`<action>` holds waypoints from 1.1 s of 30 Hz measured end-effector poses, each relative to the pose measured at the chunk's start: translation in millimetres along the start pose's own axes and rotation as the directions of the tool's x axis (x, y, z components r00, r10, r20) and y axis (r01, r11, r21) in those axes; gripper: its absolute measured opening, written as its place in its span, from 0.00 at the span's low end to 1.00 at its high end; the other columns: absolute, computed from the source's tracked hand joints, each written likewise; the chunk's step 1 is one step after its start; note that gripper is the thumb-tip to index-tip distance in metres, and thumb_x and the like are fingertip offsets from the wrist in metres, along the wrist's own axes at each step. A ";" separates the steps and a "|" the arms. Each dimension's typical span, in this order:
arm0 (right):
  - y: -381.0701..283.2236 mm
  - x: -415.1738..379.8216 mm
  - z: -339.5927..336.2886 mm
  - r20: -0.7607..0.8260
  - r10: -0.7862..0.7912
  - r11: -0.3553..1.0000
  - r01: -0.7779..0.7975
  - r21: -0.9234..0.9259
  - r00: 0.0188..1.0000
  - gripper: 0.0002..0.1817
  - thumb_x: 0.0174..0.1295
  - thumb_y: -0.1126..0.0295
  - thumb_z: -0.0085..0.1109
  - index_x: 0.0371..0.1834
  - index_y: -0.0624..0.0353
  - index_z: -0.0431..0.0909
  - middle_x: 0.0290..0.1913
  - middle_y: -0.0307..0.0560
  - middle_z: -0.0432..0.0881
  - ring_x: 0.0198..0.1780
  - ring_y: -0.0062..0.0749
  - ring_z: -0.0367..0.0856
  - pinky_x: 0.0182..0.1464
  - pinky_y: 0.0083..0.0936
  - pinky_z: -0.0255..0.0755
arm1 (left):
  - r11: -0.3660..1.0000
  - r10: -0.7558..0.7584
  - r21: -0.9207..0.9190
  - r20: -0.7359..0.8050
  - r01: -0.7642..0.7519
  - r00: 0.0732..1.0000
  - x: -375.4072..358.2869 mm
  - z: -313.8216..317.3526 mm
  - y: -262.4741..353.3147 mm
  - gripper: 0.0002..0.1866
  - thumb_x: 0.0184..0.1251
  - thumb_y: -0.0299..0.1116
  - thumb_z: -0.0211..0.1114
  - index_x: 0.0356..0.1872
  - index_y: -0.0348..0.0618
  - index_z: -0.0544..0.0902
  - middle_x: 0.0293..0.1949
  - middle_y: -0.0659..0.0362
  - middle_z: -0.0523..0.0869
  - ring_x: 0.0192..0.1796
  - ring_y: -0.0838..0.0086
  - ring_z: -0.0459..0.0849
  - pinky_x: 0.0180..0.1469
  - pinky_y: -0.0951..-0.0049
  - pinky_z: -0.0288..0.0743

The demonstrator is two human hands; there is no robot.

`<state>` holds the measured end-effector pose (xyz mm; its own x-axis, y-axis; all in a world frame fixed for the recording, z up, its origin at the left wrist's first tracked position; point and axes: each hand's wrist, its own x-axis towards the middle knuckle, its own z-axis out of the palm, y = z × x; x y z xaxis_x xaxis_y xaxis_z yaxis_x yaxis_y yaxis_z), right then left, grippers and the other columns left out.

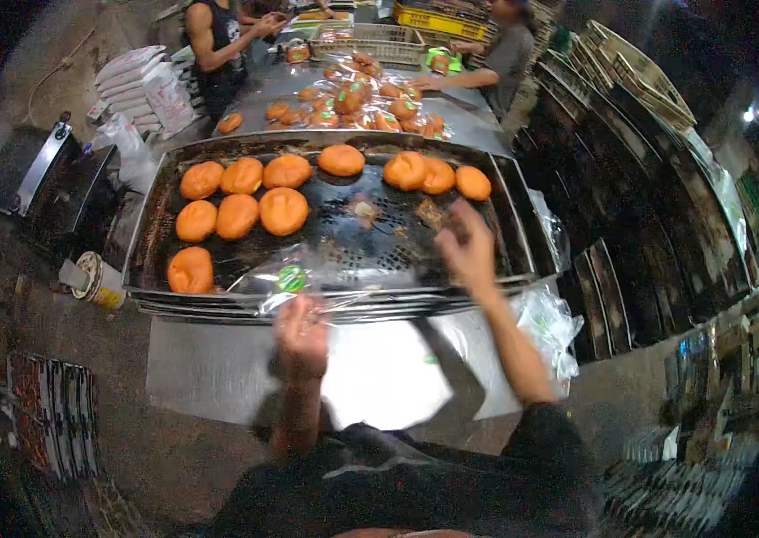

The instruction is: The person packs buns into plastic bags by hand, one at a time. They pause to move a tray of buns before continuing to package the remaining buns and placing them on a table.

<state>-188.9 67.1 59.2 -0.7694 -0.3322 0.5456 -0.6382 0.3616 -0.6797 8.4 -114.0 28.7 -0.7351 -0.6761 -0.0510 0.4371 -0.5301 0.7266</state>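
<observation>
Head view: the rightmost round, golden-orange bun (473, 183) lies just beyond the right hand's (469, 253) blurred, parted fingers, showing no long axis; the left hand (301, 339), farther off, holds a clear, green-labelled plastic bag (290, 278) over the black metal tray (335, 211)

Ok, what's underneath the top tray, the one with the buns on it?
Under the top tray, the near edges of more stacked trays show, with the metal table reaching out below them. Anything between the trays, away from those edges, is covered.
</observation>
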 end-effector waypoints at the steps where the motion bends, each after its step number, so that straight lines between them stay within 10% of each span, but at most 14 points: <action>1: 47.6 38.3 -3.3 0.061 0.003 0.963 0.014 -0.271 0.998 0.34 0.46 0.65 0.64 0.54 0.68 0.61 0.54 0.60 0.67 0.53 0.47 0.69 0.54 0.33 0.63 | 0.994 0.070 0.087 -0.028 -0.068 0.997 0.7 -9.6 15.0 0.12 0.64 0.32 0.45 0.41 0.33 0.69 0.29 0.54 0.76 0.37 0.66 0.79 0.38 0.67 0.78; 2: 104.0 68.6 -1.9 0.117 -0.036 0.844 0.093 -0.528 0.992 0.47 0.40 0.58 0.68 0.60 0.65 0.52 0.54 0.65 0.64 0.54 0.54 0.67 0.54 0.38 0.63 | 0.918 0.223 0.343 -0.023 -0.202 0.975 4.2 -33.8 13.6 0.13 0.63 0.33 0.48 0.44 0.34 0.68 0.29 0.56 0.76 0.36 0.70 0.78 0.38 0.70 0.77; 3: 129.5 95.8 -6.0 0.195 0.382 0.689 -0.137 -0.711 0.903 0.57 0.38 0.47 0.65 0.65 0.59 0.38 0.54 0.66 0.61 0.49 0.57 0.70 0.49 0.47 0.65 | 0.986 0.164 0.040 -0.072 -0.162 0.984 1.4 -38.9 21.7 0.14 0.63 0.33 0.49 0.45 0.34 0.68 0.30 0.56 0.76 0.33 0.71 0.78 0.36 0.72 0.77; 4: 183.5 112.9 -7.8 0.226 0.397 0.629 -0.084 -0.773 0.890 0.57 0.38 0.44 0.63 0.66 0.57 0.38 0.52 0.67 0.62 0.48 0.58 0.70 0.49 0.46 0.65 | 0.958 0.096 -0.262 -0.088 -0.116 0.991 -3.7 -39.7 34.1 0.15 0.63 0.33 0.50 0.47 0.35 0.68 0.30 0.56 0.76 0.31 0.72 0.78 0.34 0.73 0.77; 7: 250.8 143.0 23.4 0.190 0.316 0.563 -0.022 -0.826 0.930 0.50 0.42 0.44 0.59 0.65 0.48 0.43 0.48 0.67 0.66 0.46 0.59 0.71 0.47 0.45 0.67 | 0.984 -0.001 0.172 -0.264 0.048 0.965 -15.4 -59.6 69.4 0.14 0.62 0.30 0.51 0.47 0.36 0.68 0.30 0.58 0.76 0.29 0.73 0.76 0.30 0.74 0.74; 15: 8.6 67.3 66.9 0.620 -0.022 0.943 0.222 -0.248 0.785 0.25 0.47 0.58 0.58 0.49 0.53 0.71 0.41 0.55 0.75 0.44 0.48 0.72 0.48 0.33 0.66 | 0.984 -0.138 -0.117 -0.019 0.135 0.990 0.0 -111.9 51.4 0.14 0.62 0.30 0.51 0.49 0.41 0.68 0.32 0.60 0.73 0.34 0.71 0.73 0.40 0.64 0.71; 17: -38.0 9.7 59.0 0.515 -0.184 0.919 0.333 -0.213 0.837 0.27 0.45 0.58 0.60 0.52 0.50 0.70 0.45 0.53 0.72 0.47 0.48 0.70 0.49 0.35 0.64 | 0.971 -0.037 -0.233 0.061 0.051 0.997 3.6 -85.0 54.5 0.15 0.61 0.32 0.51 0.49 0.40 0.68 0.36 0.58 0.75 0.39 0.69 0.74 0.44 0.62 0.71; 19: -72.5 -40.1 52.9 0.330 -0.210 0.959 0.260 -0.113 0.920 0.30 0.41 0.63 0.62 0.53 0.48 0.68 0.53 0.53 0.68 0.51 0.48 0.67 0.49 0.36 0.64 | 0.910 0.176 -0.339 -0.207 -0.239 0.962 6.5 -63.5 53.0 0.18 0.61 0.33 0.48 0.52 0.39 0.65 0.43 0.53 0.74 0.46 0.64 0.73 0.50 0.58 0.69; 22: -108.1 -83.4 43.1 0.317 -0.447 0.889 0.455 0.053 0.836 0.34 0.39 0.66 0.61 0.56 0.48 0.65 0.55 0.46 0.67 0.45 0.43 0.67 0.47 0.34 0.63 | 0.932 0.223 -0.284 -0.043 -0.226 0.974 0.4 -46.9 33.4 0.20 0.62 0.34 0.46 0.53 0.34 0.65 0.54 0.50 0.70 0.58 0.60 0.67 0.59 0.57 0.60; 25: -106.3 -109.1 50.3 0.137 -0.472 0.871 0.485 -0.077 0.871 0.28 0.41 0.69 0.57 0.52 0.51 0.69 0.52 0.40 0.70 0.35 0.35 0.69 0.38 0.26 0.69 | 0.753 0.350 0.428 0.384 -0.501 0.854 -15.3 -39.1 -8.0 0.27 0.60 0.40 0.46 0.58 0.34 0.60 0.58 0.48 0.64 0.62 0.58 0.61 0.61 0.57 0.56; 26: -104.0 -126.5 45.4 0.158 -0.400 0.916 0.402 0.020 0.903 0.27 0.41 0.70 0.58 0.51 0.57 0.70 0.49 0.41 0.72 0.35 0.38 0.71 0.38 0.26 0.69 | 0.988 0.101 0.077 0.310 -0.131 0.945 -22.2 -16.7 -7.6 0.27 0.59 0.41 0.45 0.58 0.37 0.60 0.58 0.48 0.64 0.62 0.57 0.60 0.61 0.56 0.55; 27: -101.8 -142.6 36.0 0.178 -0.324 0.945 0.309 0.107 0.929 0.27 0.40 0.71 0.59 0.49 0.62 0.71 0.45 0.43 0.74 0.35 0.40 0.72 0.38 0.26 0.70 | 0.910 -0.188 -0.298 0.324 0.289 0.927 -33.5 2.9 -9.9 0.27 0.59 0.42 0.45 0.58 0.40 0.61 0.58 0.48 0.64 0.62 0.56 0.59 0.62 0.55 0.53; 31: -115.7 -144.8 -0.3 -0.076 -0.222 0.970 0.228 0.086 0.972 0.35 0.38 0.72 0.64 0.55 0.63 0.63 0.42 0.53 0.74 0.36 0.40 0.74 0.38 0.21 0.71 | 0.931 -0.221 -0.211 0.328 0.299 0.918 -58.2 24.9 -39.6 0.34 0.54 0.43 0.50 0.62 0.47 0.51 0.56 0.45 0.63 0.55 0.54 0.66 0.49 0.59 0.69; 33: -112.8 -148.0 -6.0 -0.125 -0.282 0.947 0.297 0.124 0.951 0.40 0.35 0.73 0.66 0.57 0.63 0.58 0.43 0.56 0.71 0.35 0.37 0.74 0.36 0.21 0.71 | 0.669 -0.411 -0.339 0.573 0.661 0.709 -55.5 27.3 -35.1 0.33 0.53 0.45 0.54 0.59 0.43 0.56 0.54 0.49 0.66 0.52 0.60 0.68 0.38 0.72 0.72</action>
<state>-3.2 80.7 58.0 -0.5555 -0.3091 0.7719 -0.8291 0.1354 -0.5425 19.6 -43.9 24.8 -0.9978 0.0312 0.0578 -0.0177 -0.9753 0.2203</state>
